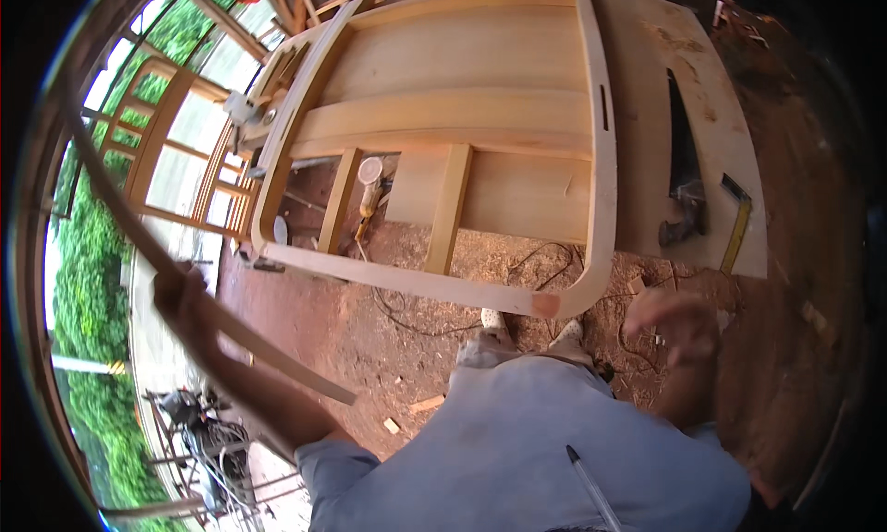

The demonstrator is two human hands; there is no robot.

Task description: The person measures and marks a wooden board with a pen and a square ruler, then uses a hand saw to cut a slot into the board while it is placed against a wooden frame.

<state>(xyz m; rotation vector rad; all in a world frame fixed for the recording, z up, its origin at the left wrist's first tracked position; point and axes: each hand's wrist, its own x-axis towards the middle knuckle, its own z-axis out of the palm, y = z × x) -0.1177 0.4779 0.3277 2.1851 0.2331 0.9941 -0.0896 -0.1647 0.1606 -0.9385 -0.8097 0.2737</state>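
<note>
A long, thin wooden strip (286, 361) slants across the left side, looking bent in this view. My left hand (189, 306) is closed around it, its fingers partly smeared by motion. On the right, my right hand (674, 324) hovers past the near right corner of a pale wooden frame (407, 275), apart from it. Its fingers are blurred and loosely bent, thumb apart, with nothing visible in them. The rounded-corner frame has crossbars and panels and lies flat in front of me.
A handsaw (682, 135) and a try square (737, 223) lie on a wooden board (637, 116) at right. Below the frame's gap sits a yellow power tool (370, 190). Cords (407, 321) and shavings litter the floor. Slatted wooden frames (157, 144) stand at left.
</note>
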